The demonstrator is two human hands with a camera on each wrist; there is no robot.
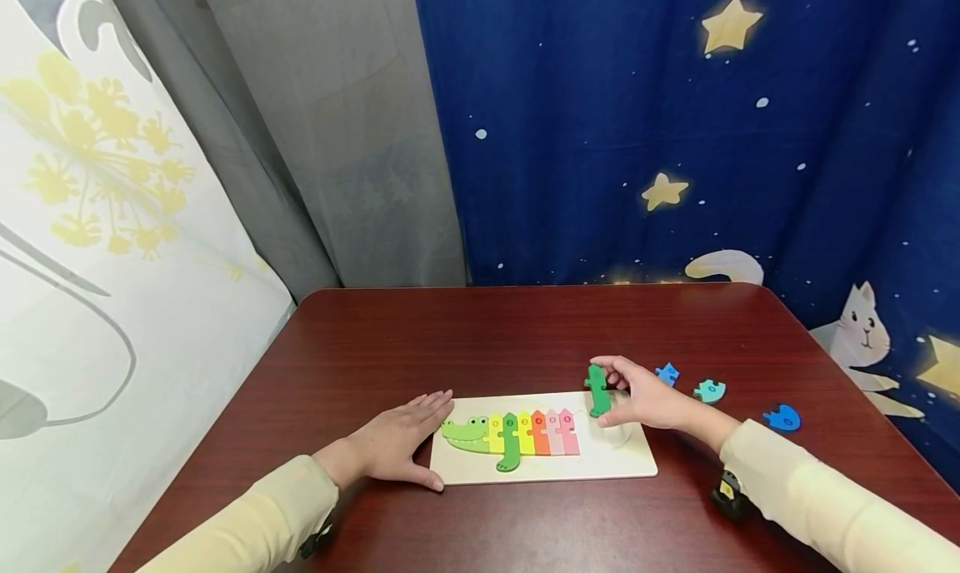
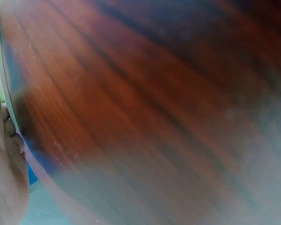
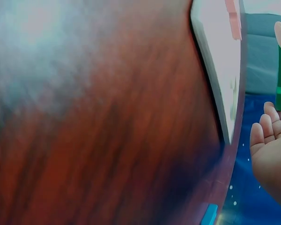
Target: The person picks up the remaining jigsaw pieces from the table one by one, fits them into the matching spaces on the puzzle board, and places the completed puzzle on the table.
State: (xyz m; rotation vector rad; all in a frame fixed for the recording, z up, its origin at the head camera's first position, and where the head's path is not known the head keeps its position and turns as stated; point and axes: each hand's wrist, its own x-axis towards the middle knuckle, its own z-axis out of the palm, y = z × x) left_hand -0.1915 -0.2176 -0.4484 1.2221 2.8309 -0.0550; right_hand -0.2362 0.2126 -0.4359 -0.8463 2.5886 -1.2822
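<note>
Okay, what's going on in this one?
A person works on a crocodile puzzle. Their right hand holds a green puzzle piece over the wooden board; the left hand lies at the board's left end. The crocodile head and a row of coloured pieces lie on the board; a teal piece and two blue pieces lie on the table to the right.

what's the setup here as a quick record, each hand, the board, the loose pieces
left hand: lies flat at the left end of the crocodile puzzle board
right hand: holds a dark green puzzle piece above the board's right part
pieces in place: crocodile head, green leg piece, yellow strips, orange strip, pink strips
loose on table, right of board: toothed blue piece, turquoise piece, rounded blue piece
</note>
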